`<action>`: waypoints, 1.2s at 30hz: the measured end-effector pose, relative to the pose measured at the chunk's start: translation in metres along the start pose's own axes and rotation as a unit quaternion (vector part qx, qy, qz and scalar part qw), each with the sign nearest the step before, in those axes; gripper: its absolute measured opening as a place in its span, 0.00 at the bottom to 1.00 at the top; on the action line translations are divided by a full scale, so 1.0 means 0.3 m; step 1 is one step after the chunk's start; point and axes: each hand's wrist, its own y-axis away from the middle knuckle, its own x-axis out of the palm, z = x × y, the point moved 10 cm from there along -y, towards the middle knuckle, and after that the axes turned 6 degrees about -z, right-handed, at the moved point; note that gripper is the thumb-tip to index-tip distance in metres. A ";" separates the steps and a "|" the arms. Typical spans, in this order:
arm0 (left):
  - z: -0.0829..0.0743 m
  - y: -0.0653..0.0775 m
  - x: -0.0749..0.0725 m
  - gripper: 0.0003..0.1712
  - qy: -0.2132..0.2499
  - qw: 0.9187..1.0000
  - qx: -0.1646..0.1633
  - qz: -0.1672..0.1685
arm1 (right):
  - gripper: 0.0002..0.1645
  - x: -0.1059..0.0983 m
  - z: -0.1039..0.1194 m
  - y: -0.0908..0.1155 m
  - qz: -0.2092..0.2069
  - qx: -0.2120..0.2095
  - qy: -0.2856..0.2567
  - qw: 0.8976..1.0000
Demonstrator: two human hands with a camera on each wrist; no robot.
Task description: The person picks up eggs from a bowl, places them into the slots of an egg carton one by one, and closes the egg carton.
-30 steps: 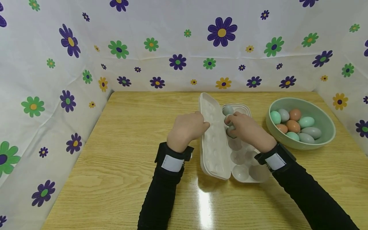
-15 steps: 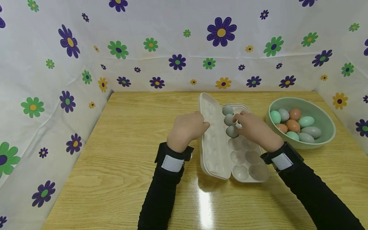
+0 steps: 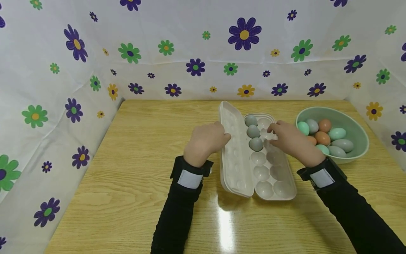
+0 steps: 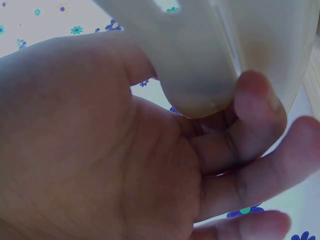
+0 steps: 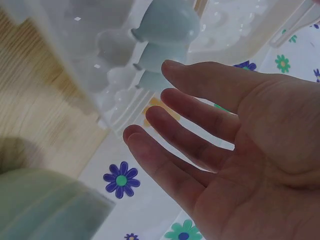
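A white plastic egg carton (image 3: pixel 260 172) lies on the table with its lid (image 3: pixel 235 160) raised on the left. My left hand (image 3: pixel 207 141) grips the outer edge of that lid; in the left wrist view its fingers (image 4: pixel 230 145) curl around the pale plastic. Three grey-green eggs (image 3: pixel 256 144) sit in the far cups of the carton's left row. Over the right row, just beside these eggs, my right hand (image 3: pixel 293 141) hovers and holds nothing. Its fingers (image 5: pixel 170 160) are spread and relaxed in the right wrist view, with the eggs (image 5: pixel 167 25) beyond the thumb.
A pale green bowl (image 3: pixel 361 141) to the right of the carton holds several eggs (image 3: pixel 337 133) in mint, grey and orange-brown. Behind the wooden table (image 3: pixel 127 176) hangs a white cloth (image 3: pixel 142 31) printed with flowers, which also covers both sides.
My right hand has let go of the middle grey-green egg, leaving it in its cup, and has drawn back to the right with fingers loosened. The left hand stays on the lid.
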 end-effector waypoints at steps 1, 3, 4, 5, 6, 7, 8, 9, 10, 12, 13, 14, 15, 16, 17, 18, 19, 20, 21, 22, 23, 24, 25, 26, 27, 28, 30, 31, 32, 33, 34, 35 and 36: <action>-0.001 0.000 0.000 0.23 -0.001 1.000 0.001 0.001 | 0.19 -0.001 -0.008 0.005 0.001 0.003 -0.002 1.000; -0.002 0.000 0.001 0.24 -0.003 1.000 0.002 0.001 | 0.18 -0.009 -0.027 0.017 0.001 0.012 -0.007 1.000; -0.003 0.000 0.001 0.25 -0.005 1.000 0.002 0.002 | 0.18 -0.014 -0.037 0.022 -0.001 0.016 -0.008 1.000; -0.003 0.000 0.001 0.25 -0.006 1.000 0.002 0.002 | 0.19 -0.020 -0.047 0.028 -0.003 0.018 -0.008 1.000; -0.003 0.000 0.001 0.25 -0.007 1.000 0.002 0.002 | 0.19 -0.026 -0.057 0.033 -0.006 0.021 -0.008 1.000; -0.004 0.000 0.002 0.26 -0.007 1.000 0.002 0.002 | 0.19 -0.032 -0.069 0.036 -0.008 0.024 -0.004 1.000; -0.003 -0.001 0.002 0.26 -0.007 1.000 0.002 0.002 | 0.19 -0.039 -0.079 0.039 -0.012 0.028 -0.002 1.000; -0.002 -0.001 0.002 0.25 -0.006 1.000 0.001 0.002 | 0.19 -0.044 -0.092 0.041 -0.013 0.033 0.001 0.999; -0.002 0.000 0.002 0.25 -0.006 1.000 0.001 0.002 | 0.19 -0.048 -0.103 0.044 -0.013 0.039 0.002 0.999; -0.001 0.000 0.003 0.24 -0.005 1.000 0.001 0.002 | 0.19 -0.055 -0.123 0.048 -0.013 0.051 -0.003 0.999; -0.001 0.001 0.002 0.23 -0.005 1.000 0.001 0.002 | 0.19 -0.060 -0.129 0.049 -0.014 0.054 -0.004 0.998; -0.001 0.000 0.002 0.22 -0.005 1.000 0.001 0.002 | 0.19 -0.064 -0.135 0.051 -0.015 0.057 -0.008 0.998; -0.001 0.001 0.002 0.22 -0.005 1.000 0.002 0.002 | 0.19 -0.067 -0.141 0.053 -0.015 0.060 -0.011 0.998; -0.002 0.001 0.001 0.21 -0.005 1.000 0.002 0.002 | 0.18 -0.071 -0.143 0.054 -0.018 0.060 -0.013 0.998; -0.001 0.000 0.002 0.21 -0.003 1.000 0.001 0.003 | 0.18 -0.075 -0.145 0.053 -0.022 0.059 -0.014 0.998; -0.001 -0.001 0.002 0.21 -0.003 1.000 0.001 0.002 | 0.18 -0.079 -0.145 0.053 -0.025 0.056 -0.013 0.998; -0.001 -0.001 0.002 0.21 -0.003 1.000 0.001 0.002 | 0.18 -0.083 -0.146 0.052 -0.029 0.055 -0.011 0.998; -0.001 -0.001 0.002 0.21 -0.003 1.000 0.001 0.002 | 0.18 -0.084 -0.147 0.052 -0.031 0.054 -0.011 0.998; 0.000 -0.001 0.002 0.21 -0.001 1.000 0.000 0.002 | 0.17 -0.086 -0.148 0.051 -0.032 0.054 -0.010 0.998; 0.001 -0.001 0.002 0.21 -0.001 1.000 -0.001 0.002 | 0.17 -0.087 -0.147 0.050 -0.032 0.052 -0.007 0.998; 0.001 -0.001 0.003 0.21 0.000 1.000 -0.001 0.002 | 0.18 -0.088 -0.147 0.049 -0.033 0.051 -0.007 0.998; 0.001 -0.001 0.002 0.21 0.000 1.000 -0.001 0.002 | 0.18 -0.090 -0.147 0.049 -0.033 0.052 -0.004 0.998; 0.001 -0.001 0.002 0.21 0.000 1.000 -0.001 0.002 | 0.18 -0.092 -0.149 0.050 -0.033 0.055 -0.003 0.998; 0.000 -0.001 0.001 0.21 0.000 1.000 -0.001 0.002 | 0.18 -0.094 -0.151 0.051 -0.034 0.059 -0.002 0.998; 0.000 -0.001 0.002 0.21 0.002 1.000 -0.001 0.003 | 0.18 -0.097 -0.154 0.052 -0.034 0.064 0.000 0.997; 0.000 0.000 0.002 0.21 0.001 1.000 -0.001 0.003 | 0.18 -0.100 -0.157 0.054 -0.034 0.067 0.004 0.997; -0.001 0.000 0.002 0.21 0.001 1.000 -0.001 0.005 | 0.18 -0.107 -0.166 0.059 -0.037 0.076 0.011 0.996; -0.001 0.000 0.003 0.21 0.001 1.000 -0.001 0.005 | 0.18 -0.110 -0.169 0.061 -0.039 0.078 0.014 0.996; -0.001 0.000 0.004 0.21 0.001 1.000 -0.001 0.006 | 0.18 -0.113 -0.172 0.064 -0.040 0.078 0.019 0.996; -0.001 0.000 0.004 0.22 0.001 1.000 -0.001 0.005 | 0.18 -0.115 -0.175 0.067 -0.043 0.078 0.026 0.996; -0.001 0.000 0.004 0.21 0.001 1.000 -0.001 0.005 | 0.17 -0.116 -0.179 0.070 -0.045 0.075 0.031 0.996; -0.001 -0.001 0.004 0.21 0.001 1.000 -0.001 0.005 | 0.17 -0.117 -0.183 0.074 -0.048 0.073 0.035 0.996; -0.002 -0.001 0.004 0.21 0.002 1.000 -0.001 0.004 | 0.16 -0.118 -0.187 0.078 -0.053 0.069 0.038 0.995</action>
